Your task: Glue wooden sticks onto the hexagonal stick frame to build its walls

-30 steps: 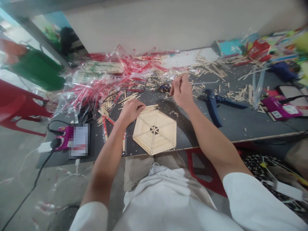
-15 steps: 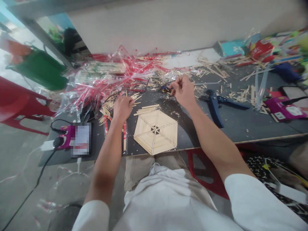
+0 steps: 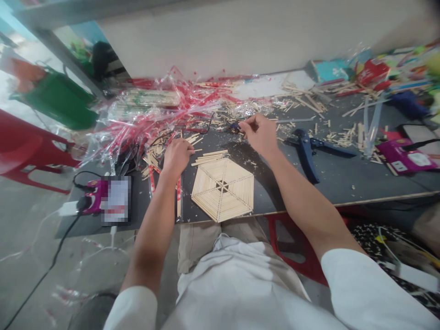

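Note:
My left hand [image 3: 177, 158] is closed over the edge of a loose pile of wooden sticks [image 3: 156, 153]. A short wooden stick [image 3: 198, 150] pokes out to the right from between its thumb and fingers. My right hand [image 3: 261, 135] is pinched beside a small dark blue object [image 3: 235, 126] whose kind I cannot make out; what sits between the fingertips is too small to tell. Between my forearms, at the front edge, lies a hexagonal panel [image 3: 237, 185] built of pale sticks, with a small dark hole in its centre. Several cut sticks [image 3: 210, 156] lie just behind it.
A dark blue cutter [image 3: 306, 156] lies right of my right forearm. Red and clear plastic wrappers [image 3: 137, 121] heap up at the back left. Purple boxes with cables, one at left [image 3: 94, 197] and one at right [image 3: 407, 156], sit on the dark table [image 3: 343, 183]. Stick scraps are scattered about.
My left hand has shifted slightly right, and a short stick now shows at its fingertips. My right hand's fingers have moved a little left and drawn together, beside the small dark blue object.

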A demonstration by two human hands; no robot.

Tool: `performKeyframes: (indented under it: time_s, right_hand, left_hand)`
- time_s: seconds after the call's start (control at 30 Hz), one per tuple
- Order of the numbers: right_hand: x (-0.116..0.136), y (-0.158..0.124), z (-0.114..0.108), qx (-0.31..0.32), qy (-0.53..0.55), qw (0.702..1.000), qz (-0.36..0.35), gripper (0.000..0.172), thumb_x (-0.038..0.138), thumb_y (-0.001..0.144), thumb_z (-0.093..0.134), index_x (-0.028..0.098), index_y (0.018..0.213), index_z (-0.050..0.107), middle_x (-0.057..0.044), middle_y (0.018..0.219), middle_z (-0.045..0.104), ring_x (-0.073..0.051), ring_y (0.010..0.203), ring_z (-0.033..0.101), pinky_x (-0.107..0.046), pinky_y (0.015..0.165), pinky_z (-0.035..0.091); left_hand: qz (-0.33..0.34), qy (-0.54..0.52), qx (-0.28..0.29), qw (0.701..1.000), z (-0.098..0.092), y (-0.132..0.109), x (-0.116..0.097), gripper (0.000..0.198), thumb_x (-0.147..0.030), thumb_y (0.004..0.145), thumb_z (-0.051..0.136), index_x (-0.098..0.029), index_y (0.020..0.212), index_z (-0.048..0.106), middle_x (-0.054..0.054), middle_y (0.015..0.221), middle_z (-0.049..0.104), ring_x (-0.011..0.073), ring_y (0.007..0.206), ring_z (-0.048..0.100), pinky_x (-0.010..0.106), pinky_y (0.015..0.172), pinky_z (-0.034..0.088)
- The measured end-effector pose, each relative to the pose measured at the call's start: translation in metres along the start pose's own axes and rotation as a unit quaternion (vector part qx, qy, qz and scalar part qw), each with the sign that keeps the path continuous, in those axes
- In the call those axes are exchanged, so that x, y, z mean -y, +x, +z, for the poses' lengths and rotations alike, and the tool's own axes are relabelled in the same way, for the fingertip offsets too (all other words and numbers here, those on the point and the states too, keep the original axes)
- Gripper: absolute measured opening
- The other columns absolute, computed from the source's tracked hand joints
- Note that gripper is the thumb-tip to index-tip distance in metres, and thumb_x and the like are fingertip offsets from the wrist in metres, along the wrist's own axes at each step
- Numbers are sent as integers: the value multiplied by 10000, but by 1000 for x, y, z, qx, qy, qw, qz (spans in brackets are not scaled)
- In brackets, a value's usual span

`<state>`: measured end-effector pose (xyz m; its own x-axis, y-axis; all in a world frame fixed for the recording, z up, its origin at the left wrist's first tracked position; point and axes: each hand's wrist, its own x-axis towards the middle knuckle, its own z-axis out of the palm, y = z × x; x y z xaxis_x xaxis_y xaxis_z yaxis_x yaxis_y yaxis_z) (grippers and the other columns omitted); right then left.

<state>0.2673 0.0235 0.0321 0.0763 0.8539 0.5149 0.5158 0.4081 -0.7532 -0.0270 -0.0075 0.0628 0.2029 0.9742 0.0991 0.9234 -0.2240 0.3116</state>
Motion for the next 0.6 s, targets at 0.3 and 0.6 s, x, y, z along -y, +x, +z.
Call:
performKeyframes:
  time_s: [0.3, 0.6]
  right_hand:
    - [-2, -2, 6, 4, -54, 998, -18, 133, 318, 993, 609, 247, 884, 579, 6, 715, 680, -151, 588, 607, -352, 691, 512]
    - [-2, -3, 7, 29, 29, 999, -6, 171, 185, 940, 526, 226, 968, 690, -32, 891, 792, -138, 615, 671, -316, 665, 561]
  left_hand:
    - [2, 11, 37, 999, -3, -5, -5, 99, -147, 955, 612, -166, 943, 708, 138, 1206, 678, 301, 1214, 622, 409, 1057, 505]
    - [-29, 29, -27, 999, -4, -4, -9, 189, -121, 1000, 489, -187, 1086, 644, 131, 1117, 725, 281, 1116, 672, 386, 943, 516]
